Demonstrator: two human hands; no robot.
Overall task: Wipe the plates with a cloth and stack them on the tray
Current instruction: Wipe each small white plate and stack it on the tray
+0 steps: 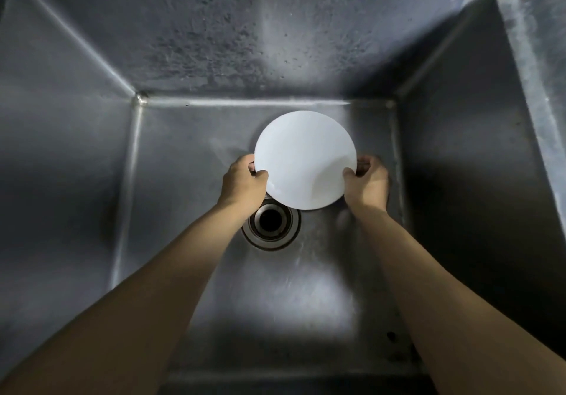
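A round white plate [304,159] is held low inside a deep steel sink [92,137], above its floor and just beyond the drain. My left hand [243,180] grips the plate's left rim, thumb on top and fingers curled under. My right hand [367,180] grips the right rim the same way. The plate's face is bright and overexposed, so no detail shows on it. No cloth and no tray are in view.
The round drain [271,226] lies in the sink floor just under the plate's near edge. Wet, spotted sink walls rise on all sides. The sink's rim [539,67] runs along the right.
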